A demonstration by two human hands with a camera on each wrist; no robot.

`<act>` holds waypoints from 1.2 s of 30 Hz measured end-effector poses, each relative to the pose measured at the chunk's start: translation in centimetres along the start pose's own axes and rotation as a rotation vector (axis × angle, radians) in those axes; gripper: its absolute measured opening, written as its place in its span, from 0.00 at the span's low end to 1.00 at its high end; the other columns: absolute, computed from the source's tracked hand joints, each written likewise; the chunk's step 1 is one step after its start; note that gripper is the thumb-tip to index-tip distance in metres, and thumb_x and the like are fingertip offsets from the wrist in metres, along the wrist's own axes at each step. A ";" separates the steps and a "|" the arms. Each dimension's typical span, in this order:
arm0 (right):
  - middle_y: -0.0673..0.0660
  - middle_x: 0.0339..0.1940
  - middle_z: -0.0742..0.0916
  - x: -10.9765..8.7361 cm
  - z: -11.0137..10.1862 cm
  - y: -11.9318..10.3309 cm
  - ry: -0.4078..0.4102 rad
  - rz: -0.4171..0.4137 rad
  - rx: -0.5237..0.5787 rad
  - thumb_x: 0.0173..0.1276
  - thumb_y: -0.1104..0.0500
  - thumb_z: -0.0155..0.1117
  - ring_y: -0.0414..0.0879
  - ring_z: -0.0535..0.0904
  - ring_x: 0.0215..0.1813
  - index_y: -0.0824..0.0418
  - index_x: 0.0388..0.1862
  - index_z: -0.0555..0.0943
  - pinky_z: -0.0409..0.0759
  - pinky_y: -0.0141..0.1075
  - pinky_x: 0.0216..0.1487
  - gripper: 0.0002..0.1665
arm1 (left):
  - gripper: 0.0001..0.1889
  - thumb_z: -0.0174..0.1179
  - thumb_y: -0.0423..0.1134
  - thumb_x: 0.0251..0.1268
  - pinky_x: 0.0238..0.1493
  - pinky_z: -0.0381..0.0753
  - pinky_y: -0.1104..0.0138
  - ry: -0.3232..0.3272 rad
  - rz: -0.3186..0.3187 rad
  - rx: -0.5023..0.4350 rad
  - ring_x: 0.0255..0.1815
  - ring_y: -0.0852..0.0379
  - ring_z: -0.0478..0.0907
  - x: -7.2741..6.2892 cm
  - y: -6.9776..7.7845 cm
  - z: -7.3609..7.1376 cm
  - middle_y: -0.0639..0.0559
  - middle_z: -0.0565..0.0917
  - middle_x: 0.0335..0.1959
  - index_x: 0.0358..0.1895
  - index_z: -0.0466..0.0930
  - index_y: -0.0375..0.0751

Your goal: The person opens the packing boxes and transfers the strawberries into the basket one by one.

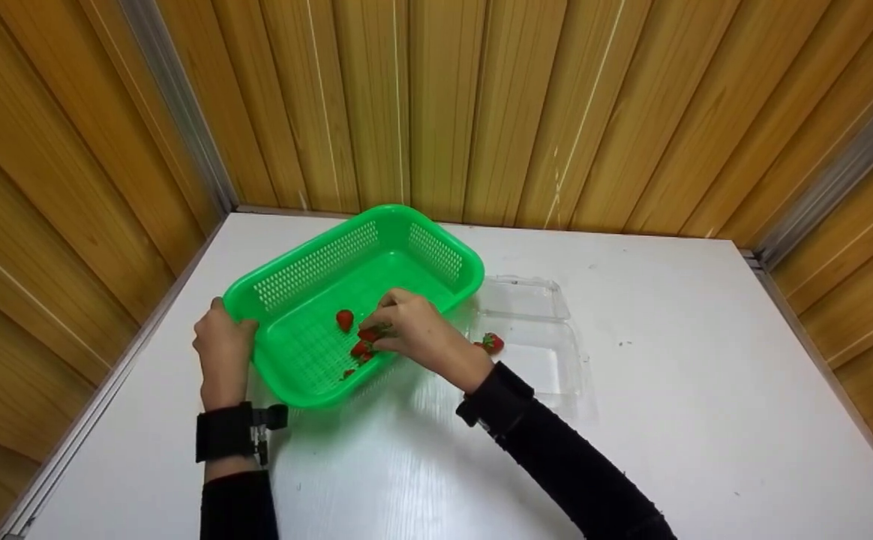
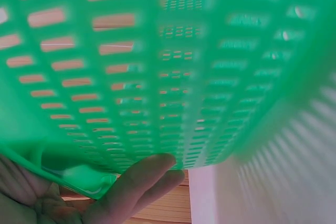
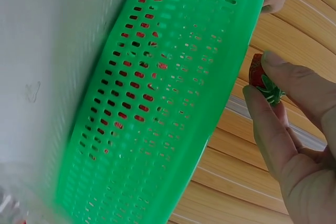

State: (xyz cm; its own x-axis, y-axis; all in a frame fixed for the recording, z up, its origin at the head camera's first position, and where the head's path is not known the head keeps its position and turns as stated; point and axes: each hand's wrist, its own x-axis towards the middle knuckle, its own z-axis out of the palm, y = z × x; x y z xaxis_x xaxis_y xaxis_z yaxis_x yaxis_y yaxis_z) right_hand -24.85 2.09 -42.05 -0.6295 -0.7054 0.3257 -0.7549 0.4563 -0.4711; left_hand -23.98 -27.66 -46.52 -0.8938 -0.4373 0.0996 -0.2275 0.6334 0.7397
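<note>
My left hand (image 1: 224,345) grips the left end of a green plastic basket (image 1: 309,259), fingers outside and thumb at the rim; the left wrist view shows its fingers (image 2: 139,184) under the rim against the slotted wall. Over the basket's near side, my right hand (image 1: 425,334) pinches a red strawberry (image 3: 256,72) with green leaves between thumb and fingertips. Inside the basket lie several more strawberries (image 1: 344,320), some partly hidden behind the right hand. Through the basket's holes in the right wrist view, their red shows.
Just right of the basket, an opened clear plastic clamshell box (image 1: 556,371) lies on the white table (image 1: 676,390). It holds at least one strawberry (image 1: 492,343), partly behind the right forearm. Wood-patterned walls (image 1: 444,112) rise behind the table and at both sides.
</note>
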 end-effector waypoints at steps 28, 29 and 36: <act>0.58 0.46 0.84 2.3 2.4 -0.8 -0.058 0.014 -0.039 0.65 0.60 0.74 0.50 0.82 0.51 0.60 0.49 0.89 0.81 0.34 0.53 0.14 | 0.26 0.54 0.28 0.65 0.48 0.78 0.38 -0.008 -0.026 0.004 0.49 0.26 0.79 0.3 0.3 0.2 0.20 0.78 0.52 0.64 0.67 0.17; 0.58 0.47 0.84 2.2 2.5 -0.8 -0.062 0.014 -0.041 0.66 0.60 0.73 0.50 0.82 0.51 0.60 0.50 0.89 0.81 0.34 0.53 0.14 | 0.26 0.54 0.28 0.64 0.48 0.78 0.38 -0.007 -0.027 0.004 0.48 0.26 0.79 0.3 0.2 0.2 0.20 0.78 0.52 0.64 0.67 0.17; 0.58 0.48 0.84 1.7 2.4 -0.5 -0.069 0.007 -0.003 0.68 0.63 0.71 0.50 0.82 0.51 0.61 0.52 0.87 0.80 0.33 0.52 0.14 | 0.26 0.53 0.28 0.64 0.46 0.80 0.39 0.001 -0.018 0.013 0.46 0.28 0.80 0.2 -0.1 0.2 0.20 0.79 0.51 0.64 0.67 0.16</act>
State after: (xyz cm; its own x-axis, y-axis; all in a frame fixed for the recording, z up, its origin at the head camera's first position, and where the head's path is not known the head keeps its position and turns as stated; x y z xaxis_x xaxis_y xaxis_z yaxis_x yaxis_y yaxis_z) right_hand -25.06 -0.67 -43.25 -0.6205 -0.7381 0.2647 -0.7512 0.4626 -0.4709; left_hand -24.23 -27.70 -46.66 -0.8889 -0.4496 0.0873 -0.2487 0.6339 0.7324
